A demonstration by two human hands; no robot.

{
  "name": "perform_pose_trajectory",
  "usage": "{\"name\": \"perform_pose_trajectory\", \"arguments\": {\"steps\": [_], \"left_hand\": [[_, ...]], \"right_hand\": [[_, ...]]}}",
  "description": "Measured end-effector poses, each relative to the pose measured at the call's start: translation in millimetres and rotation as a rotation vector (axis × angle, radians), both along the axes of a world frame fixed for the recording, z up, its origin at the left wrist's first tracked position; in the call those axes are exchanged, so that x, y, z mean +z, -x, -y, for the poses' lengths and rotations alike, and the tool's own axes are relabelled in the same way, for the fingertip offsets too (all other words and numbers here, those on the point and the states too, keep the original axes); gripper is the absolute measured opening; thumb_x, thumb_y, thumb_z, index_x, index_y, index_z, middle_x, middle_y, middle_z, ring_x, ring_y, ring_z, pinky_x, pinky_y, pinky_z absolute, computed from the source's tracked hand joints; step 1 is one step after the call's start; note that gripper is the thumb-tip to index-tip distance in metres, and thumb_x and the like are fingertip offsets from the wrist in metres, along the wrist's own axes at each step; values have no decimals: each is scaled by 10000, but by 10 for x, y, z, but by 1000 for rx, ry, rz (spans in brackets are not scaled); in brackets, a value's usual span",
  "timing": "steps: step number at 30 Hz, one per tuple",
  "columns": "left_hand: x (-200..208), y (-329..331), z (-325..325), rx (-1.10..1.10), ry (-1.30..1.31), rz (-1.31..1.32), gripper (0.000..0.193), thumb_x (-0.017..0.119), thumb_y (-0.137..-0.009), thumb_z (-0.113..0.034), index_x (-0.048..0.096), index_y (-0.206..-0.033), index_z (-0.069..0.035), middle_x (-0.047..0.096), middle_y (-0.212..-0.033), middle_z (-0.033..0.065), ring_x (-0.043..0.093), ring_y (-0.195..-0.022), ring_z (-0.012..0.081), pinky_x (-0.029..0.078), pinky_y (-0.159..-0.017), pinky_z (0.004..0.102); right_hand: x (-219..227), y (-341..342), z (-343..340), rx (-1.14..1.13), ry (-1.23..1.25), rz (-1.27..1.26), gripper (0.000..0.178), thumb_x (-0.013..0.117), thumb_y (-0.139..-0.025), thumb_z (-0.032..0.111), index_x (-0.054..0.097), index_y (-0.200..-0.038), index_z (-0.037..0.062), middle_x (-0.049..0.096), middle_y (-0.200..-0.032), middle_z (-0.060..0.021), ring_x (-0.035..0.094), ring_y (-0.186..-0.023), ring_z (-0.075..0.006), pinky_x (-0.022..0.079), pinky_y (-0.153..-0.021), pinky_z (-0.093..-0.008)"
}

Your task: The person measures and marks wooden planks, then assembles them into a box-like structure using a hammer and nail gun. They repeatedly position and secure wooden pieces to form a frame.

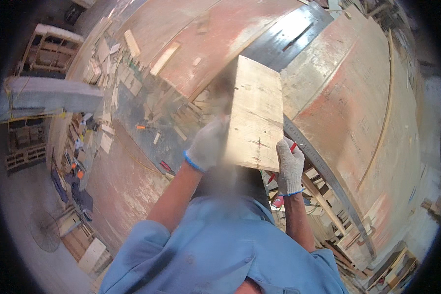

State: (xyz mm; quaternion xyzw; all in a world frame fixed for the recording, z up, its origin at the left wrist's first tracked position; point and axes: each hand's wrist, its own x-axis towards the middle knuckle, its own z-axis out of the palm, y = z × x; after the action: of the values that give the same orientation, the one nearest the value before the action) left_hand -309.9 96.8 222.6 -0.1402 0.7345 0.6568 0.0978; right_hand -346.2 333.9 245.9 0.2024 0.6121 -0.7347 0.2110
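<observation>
Between my gloved hands I hold up a pale wooden board, its broad face toward me with dark pencil marks and small knots. My left hand, partly blurred, is closed at the board's left edge; its fingertips are hidden. On the lower right edge, my right hand is closed round the wood. A thin red pencil or pen sticks out from that hand's fingers. Both gloves are whitish knit with blue cuffs.
A shiny metal saw-table plate with a slot lies beyond the board. To the right runs a long metal rail across the worn table. Wood offcuts litter the left, near red-handled pliers. A fan stands lower left.
</observation>
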Motion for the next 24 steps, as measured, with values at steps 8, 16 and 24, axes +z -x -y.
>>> {"name": "perform_pose_trajectory", "arguments": {"steps": [8,16,24], "left_hand": [[-24,98,-444,-137,-499,-56,651,342,-1094,-477,395,-1518,15,512,-1476,218,538,-1328,340,411,-1142,455],[92,395,-865,-113,-458,28,384,506,-1069,-325,676,-1170,4,706,-1166,164,674,-1123,291,536,-963,406],[-131,968,-753,-3,-568,423,398,510,-1070,-259,721,-1032,76,766,-986,125,733,-889,183,583,-797,326]], "right_hand": [[1,270,-299,-185,-162,-62,178,599,-998,147,687,-983,-6,584,-873,60,491,-795,-49,414,-700,-250],[-417,575,-144,-300,-230,-145,176,624,-996,162,673,-906,19,528,-810,88,446,-759,-35,386,-666,-243],[-595,938,46,-152,-625,-176,313,581,-998,270,675,-1081,-17,679,-863,-129,618,-803,-215,493,-770,-379]]}}
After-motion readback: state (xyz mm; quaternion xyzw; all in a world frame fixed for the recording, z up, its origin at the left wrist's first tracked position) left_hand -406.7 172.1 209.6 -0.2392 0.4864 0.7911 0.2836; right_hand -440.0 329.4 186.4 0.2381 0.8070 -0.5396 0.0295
